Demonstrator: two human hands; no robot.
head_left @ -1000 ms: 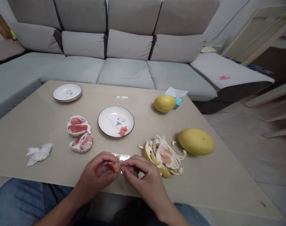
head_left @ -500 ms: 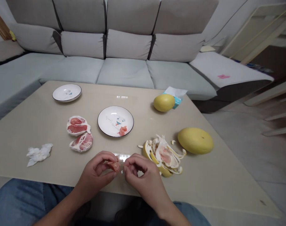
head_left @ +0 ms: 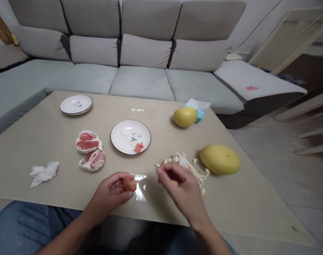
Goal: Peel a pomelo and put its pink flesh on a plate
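Between the thumb and fingers of my left hand (head_left: 112, 193) is a piece of red pomelo flesh (head_left: 129, 184), held low over the table's near edge. My right hand (head_left: 181, 186) hovers to the right, over the pile of pomelo peel (head_left: 189, 163), thumb and fingertips pinched together. Whatever that pinch holds, if anything, is too small to make out. Beyond my left hand lie two peeled pomelo chunks (head_left: 92, 160) with red flesh and white membrane. A white plate (head_left: 124, 136) in the middle carries a few bits of red flesh (head_left: 138, 147) near its lower right rim.
Two whole yellow pomelos, a near one (head_left: 220, 159) and a far one (head_left: 185, 117), sit on the right, with a tissue pack (head_left: 200, 109) behind the latter. A second plate (head_left: 76, 105) is at the far left. Crumpled tissue (head_left: 45, 173) lies near the left edge. A sofa (head_left: 142, 81) stands behind.
My right hand has moved right and slightly up, away from my left hand, and now covers much of the peel pile. The left hand stays nearly in place with the pomelo flesh.
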